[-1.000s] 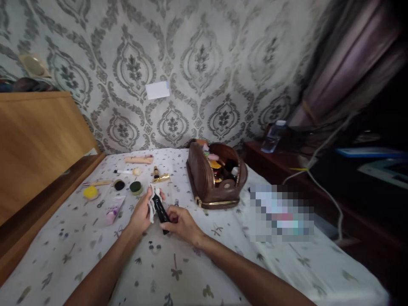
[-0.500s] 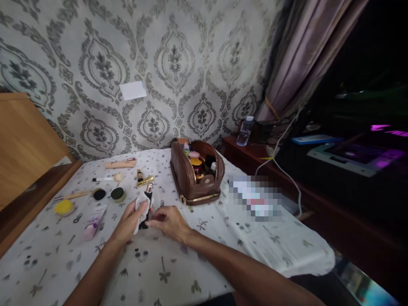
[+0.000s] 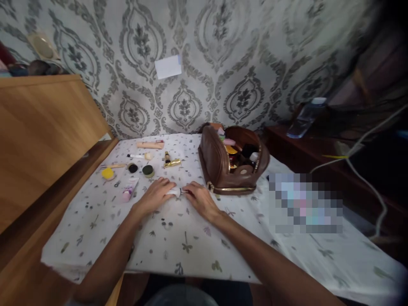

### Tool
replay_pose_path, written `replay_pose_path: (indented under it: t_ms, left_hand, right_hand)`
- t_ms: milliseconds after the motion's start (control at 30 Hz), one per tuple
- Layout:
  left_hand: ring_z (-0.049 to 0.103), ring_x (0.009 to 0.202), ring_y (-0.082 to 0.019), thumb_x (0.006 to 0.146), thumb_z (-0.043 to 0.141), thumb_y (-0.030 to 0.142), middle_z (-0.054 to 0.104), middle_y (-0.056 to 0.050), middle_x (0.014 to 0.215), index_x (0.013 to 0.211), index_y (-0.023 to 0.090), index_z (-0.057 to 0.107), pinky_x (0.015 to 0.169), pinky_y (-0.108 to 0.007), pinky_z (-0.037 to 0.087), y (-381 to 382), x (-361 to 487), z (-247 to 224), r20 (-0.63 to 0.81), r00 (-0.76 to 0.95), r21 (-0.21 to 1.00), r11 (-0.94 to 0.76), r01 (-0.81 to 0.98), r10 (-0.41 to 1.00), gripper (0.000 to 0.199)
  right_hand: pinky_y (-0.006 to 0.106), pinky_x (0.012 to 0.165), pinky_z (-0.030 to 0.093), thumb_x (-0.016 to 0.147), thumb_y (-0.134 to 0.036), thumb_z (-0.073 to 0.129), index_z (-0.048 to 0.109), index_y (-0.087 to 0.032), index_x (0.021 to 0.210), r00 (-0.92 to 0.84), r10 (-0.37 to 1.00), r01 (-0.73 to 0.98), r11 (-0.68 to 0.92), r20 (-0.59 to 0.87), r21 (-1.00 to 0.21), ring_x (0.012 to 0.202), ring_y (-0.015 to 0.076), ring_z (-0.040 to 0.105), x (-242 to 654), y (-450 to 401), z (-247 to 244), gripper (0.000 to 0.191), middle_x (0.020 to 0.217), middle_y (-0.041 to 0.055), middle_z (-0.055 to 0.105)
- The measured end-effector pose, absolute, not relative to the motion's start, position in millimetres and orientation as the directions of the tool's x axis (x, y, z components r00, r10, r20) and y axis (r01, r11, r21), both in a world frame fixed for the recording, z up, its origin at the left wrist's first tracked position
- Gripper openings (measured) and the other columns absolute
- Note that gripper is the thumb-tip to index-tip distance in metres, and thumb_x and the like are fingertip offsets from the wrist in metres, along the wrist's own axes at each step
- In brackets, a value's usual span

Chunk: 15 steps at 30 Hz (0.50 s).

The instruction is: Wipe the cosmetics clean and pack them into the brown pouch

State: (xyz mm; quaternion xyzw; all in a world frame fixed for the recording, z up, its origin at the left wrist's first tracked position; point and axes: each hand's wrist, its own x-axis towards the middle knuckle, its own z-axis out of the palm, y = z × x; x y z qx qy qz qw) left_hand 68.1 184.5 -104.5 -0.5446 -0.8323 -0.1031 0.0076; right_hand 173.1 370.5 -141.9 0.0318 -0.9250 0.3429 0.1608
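Observation:
My left hand (image 3: 156,194) is wrapped around a small black bottle, mostly hidden by the hand and a white tissue (image 3: 174,192). The bottle lies sideways, just above or on the cloth. At its right end, a narrow dark and silvery bit shows, and the fingers of my right hand (image 3: 200,199) are closed on that end. Just beyond my left hand stands a dark-lidded round jar (image 3: 148,171). A gold tube (image 3: 172,163) and a small bottle (image 3: 167,157) lie behind it. To the right of my hands is an open brown cosmetic bag (image 3: 216,161) holding several items.
On the left lie a pink-white tube (image 3: 129,190), a yellow sponge (image 3: 107,173), a black round pot (image 3: 132,168) and a white-handled brush (image 3: 137,156). A wooden panel (image 3: 51,127) borders the left side. A clear bottle (image 3: 301,123) and white cable (image 3: 366,182) are at right.
The view has swung left and down. The black bottle has turned from upright to sideways, with the tissue around it. My right hand has moved from its lower end to its right end.

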Motion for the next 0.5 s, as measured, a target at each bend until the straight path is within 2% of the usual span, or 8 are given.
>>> replay_pose_path:
  t_ms: [167, 333, 500]
  left_hand:
    - [0.05, 0.107, -0.024, 0.099, 0.044, 0.034, 0.057, -0.008, 0.11, 0.133, 0.021, 0.052, 0.095, -0.04, 0.043, 195.2, 83.7, -111.6, 0.163, -0.411, 0.162, 0.387, 0.908, 0.897, 0.037]
    - [0.05, 0.106, -0.025, 0.098, 0.041, 0.022, 0.059, -0.01, 0.109, 0.123, 0.015, 0.058, 0.093, -0.04, 0.045, 206.9, 96.5, -125.7, 0.261, -0.408, 0.089, 0.399, 0.913, 0.875, 0.031]
    - [0.052, 0.103, -0.024, 0.097, 0.042, 0.018, 0.061, -0.009, 0.107, 0.116, 0.015, 0.062, 0.094, -0.038, 0.046, 201.3, 89.4, -127.2, 0.265, -0.351, 0.094, 0.339, 0.936, 0.898, 0.028]
  right_hand:
    - [0.025, 0.07, 0.041, 0.084, -0.012, 0.057, 0.068, -0.017, 0.084, -0.951, 0.067, -0.131, 0.794, 0.3, -0.593, 0.074, 0.016, 0.058, 171.1, 371.4, -142.8, 0.013, 0.082, 0.0039, 0.063]
    - [0.025, 0.066, 0.036, 0.079, -0.01, 0.055, 0.065, -0.017, 0.075, -0.964, 0.093, -0.078, 0.797, 0.249, -0.599, 0.068, 0.0155, 0.054, 170.9, 368.3, -139.0, 0.013, 0.075, 0.0032, 0.062]
    - [0.025, 0.065, 0.035, 0.082, -0.019, 0.061, 0.065, -0.017, 0.074, -0.972, 0.114, -0.046, 0.77, 0.208, -0.637, 0.067, 0.0147, 0.052, 173.9, 365.7, -132.4, 0.009, 0.073, 0.0023, 0.061]
